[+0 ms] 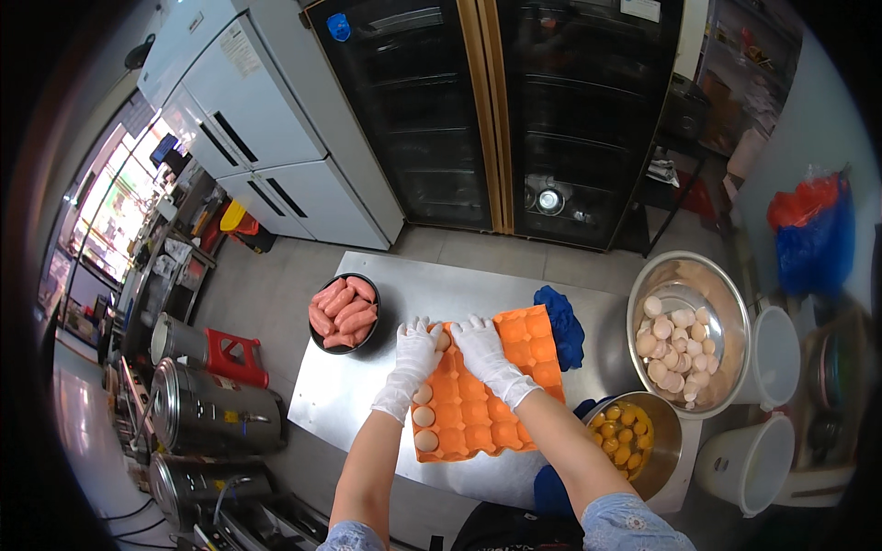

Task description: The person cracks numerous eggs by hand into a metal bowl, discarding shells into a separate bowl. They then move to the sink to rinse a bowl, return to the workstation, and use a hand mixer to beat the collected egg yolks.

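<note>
My left hand (415, 355), in a white disposable glove, is at the far left corner of an orange egg tray (475, 410). Its thumb side touches or nearly touches an egg (443, 341); whether it grips the egg is unclear. Along the tray's left column sit several whole eggs (424, 417), while the other visible cups are bare. My right hand (484, 355), gloved too, lies over the tray's far edge with fingers extended, no object visible in it. Right of my forearm, a steel pot (665, 441) contains cracked eggs with yellow yolks (623, 434).
On the steel table (344, 406), a black bowl holds raw sausages (344, 310). Blue cloth or plastic (561, 327) lies beside the tray. A large steel basin (641, 344) contains eggshells (679, 351). White buckets (741, 458) stand at right, metal urns (207, 406) at left.
</note>
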Demonstrator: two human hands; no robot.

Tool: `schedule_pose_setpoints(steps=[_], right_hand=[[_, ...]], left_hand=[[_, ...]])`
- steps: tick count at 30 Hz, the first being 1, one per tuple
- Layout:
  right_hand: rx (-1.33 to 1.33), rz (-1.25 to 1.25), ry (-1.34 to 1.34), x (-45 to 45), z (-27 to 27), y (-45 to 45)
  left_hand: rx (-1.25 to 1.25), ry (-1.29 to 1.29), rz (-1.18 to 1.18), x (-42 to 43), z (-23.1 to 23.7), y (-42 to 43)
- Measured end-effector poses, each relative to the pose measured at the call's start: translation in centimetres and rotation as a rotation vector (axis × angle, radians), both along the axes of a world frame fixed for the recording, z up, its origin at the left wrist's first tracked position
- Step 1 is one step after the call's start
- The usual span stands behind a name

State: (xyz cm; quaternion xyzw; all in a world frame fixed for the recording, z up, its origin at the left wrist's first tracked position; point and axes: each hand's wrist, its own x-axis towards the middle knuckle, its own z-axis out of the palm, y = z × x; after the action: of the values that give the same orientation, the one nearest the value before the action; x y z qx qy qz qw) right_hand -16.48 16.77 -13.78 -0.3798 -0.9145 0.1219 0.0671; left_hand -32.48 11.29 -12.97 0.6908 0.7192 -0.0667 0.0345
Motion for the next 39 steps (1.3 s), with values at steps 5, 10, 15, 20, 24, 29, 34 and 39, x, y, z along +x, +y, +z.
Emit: schedule_pose_setpoints(steps=[5,10,15,20,24,29,34,39], right_hand=[[-0.218,-0.104,0.381,2.0,3.0,-0.4],[-0.899,-0.303,0.988,10.7,8.9,-2.8],[-1.058,-0.336,1.299,26.1,14.3,-11.6],[-0.666,-0.727,1.201,36.4,14.8,-20.3],[-0.001,-0.670,0.698,40.9,12.8,-24.2],[0.144,-0.576,0.698,40.7,9.6,-25.1],[-0.258,-0.692,1.072,40.5,10.7,-24.0],[-1.044,-0.613,1.591,40.5,12.8,-21.9]], left_hand=[[0.203,-0.244,0.031,-0.1,0.9,-0.8],[0.240,-1.468,0.414,3.7,4.2,-3.1],[-0.045,-2.183,0.374,12.6,8.8,-7.2],[-0.444,-2.416,0.369,21.9,10.1,-9.7],[-0.694,-2.406,0.374,26.9,9.7,-10.9],[-0.592,-2.193,0.328,30.4,10.2,-11.7],[-0.196,-1.603,-0.052,32.9,11.7,-12.7],[0.180,-1.153,-0.554,34.6,13.8,-12.8]])
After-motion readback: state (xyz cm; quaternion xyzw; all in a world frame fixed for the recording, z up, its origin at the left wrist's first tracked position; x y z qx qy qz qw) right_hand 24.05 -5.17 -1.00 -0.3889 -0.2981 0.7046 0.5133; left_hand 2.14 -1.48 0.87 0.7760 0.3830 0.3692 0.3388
